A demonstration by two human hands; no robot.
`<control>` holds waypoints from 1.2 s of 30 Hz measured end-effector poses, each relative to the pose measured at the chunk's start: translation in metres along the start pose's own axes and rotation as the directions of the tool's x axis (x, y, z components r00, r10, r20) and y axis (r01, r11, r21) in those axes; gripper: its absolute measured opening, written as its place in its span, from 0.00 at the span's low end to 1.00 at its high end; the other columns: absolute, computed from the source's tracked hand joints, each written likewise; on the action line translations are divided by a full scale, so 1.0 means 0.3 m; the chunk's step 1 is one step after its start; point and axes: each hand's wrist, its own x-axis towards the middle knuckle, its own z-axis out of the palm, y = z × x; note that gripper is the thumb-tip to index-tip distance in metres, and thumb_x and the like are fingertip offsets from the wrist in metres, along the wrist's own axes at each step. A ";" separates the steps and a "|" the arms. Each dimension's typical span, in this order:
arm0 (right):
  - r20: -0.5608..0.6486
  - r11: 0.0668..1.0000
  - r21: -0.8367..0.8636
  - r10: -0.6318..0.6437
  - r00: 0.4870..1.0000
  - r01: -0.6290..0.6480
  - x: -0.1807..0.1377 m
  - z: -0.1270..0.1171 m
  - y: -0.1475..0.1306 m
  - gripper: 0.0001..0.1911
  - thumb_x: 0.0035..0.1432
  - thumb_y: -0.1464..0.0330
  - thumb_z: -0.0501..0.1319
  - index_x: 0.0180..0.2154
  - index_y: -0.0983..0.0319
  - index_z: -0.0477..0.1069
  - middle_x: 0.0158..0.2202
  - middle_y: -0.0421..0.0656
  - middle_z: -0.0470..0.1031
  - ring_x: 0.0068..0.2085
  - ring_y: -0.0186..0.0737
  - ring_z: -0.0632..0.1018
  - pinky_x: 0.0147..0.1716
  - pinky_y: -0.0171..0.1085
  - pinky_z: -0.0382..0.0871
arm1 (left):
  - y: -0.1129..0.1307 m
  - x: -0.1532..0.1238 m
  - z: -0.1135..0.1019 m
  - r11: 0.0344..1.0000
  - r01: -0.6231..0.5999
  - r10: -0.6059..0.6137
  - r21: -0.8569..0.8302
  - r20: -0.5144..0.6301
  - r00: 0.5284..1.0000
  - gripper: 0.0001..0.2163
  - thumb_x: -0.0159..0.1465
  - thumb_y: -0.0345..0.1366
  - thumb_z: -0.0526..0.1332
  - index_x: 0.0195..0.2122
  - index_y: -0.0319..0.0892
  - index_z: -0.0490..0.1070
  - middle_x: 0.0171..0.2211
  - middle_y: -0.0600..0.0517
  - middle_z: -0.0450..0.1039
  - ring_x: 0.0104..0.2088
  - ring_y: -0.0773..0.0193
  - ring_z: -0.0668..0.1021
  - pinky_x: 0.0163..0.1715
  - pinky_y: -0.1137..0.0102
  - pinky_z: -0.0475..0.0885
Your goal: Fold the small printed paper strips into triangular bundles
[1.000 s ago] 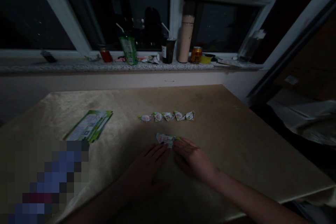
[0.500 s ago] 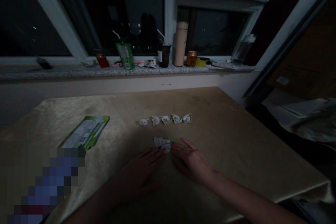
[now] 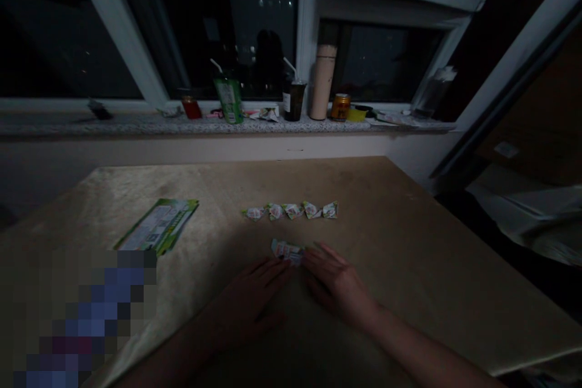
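Note:
A small printed paper piece lies on the tan table. My left hand lies flat with its fingers stretched out, the fingertips touching the paper's near left edge. My right hand rests beside it with fingers spread, the fingertips pressing the paper's right end. Just beyond the paper, a row of several small folded paper pieces lies side by side.
A green printed leaflet lies at the table's left. On the window sill stand a green drink carton, a dark cup with a straw, a tall beige flask, an orange can and a red jar. Crumpled sheets lie on the right.
Both hands stay at the paper piece with only small finger shifts. The camera has tilted slightly, so the scene sits a little lower in view.

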 end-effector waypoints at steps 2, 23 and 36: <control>0.000 1.000 -0.016 0.026 1.000 -0.026 -0.001 0.006 0.002 0.18 0.60 0.71 0.54 0.52 0.63 0.68 0.52 0.49 0.73 0.53 0.43 0.73 0.58 0.47 0.62 | 0.002 -0.001 0.001 1.000 0.000 -0.001 0.024 0.010 1.000 0.32 0.65 0.46 0.55 0.66 0.48 0.44 0.64 0.49 0.53 0.62 0.52 0.58 0.61 0.57 0.52; -0.025 0.983 -0.172 0.060 0.998 -0.063 0.000 0.006 -0.011 0.13 0.62 0.71 0.54 0.47 0.63 0.72 0.50 0.46 0.75 0.55 0.47 0.70 0.59 0.53 0.58 | 0.000 -0.003 -0.005 0.992 0.018 -0.025 0.123 0.049 0.998 0.30 0.68 0.48 0.50 0.67 0.45 0.41 0.67 0.49 0.44 0.65 0.54 0.51 0.63 0.54 0.40; -0.042 0.988 -0.133 0.070 0.997 -0.075 -0.003 -0.007 0.004 0.13 0.62 0.71 0.55 0.47 0.60 0.72 0.50 0.44 0.75 0.54 0.48 0.71 0.56 0.53 0.60 | -0.018 -0.006 0.009 0.993 -0.004 0.002 0.118 0.018 1.000 0.30 0.67 0.47 0.52 0.66 0.44 0.45 0.66 0.48 0.47 0.64 0.52 0.54 0.63 0.53 0.42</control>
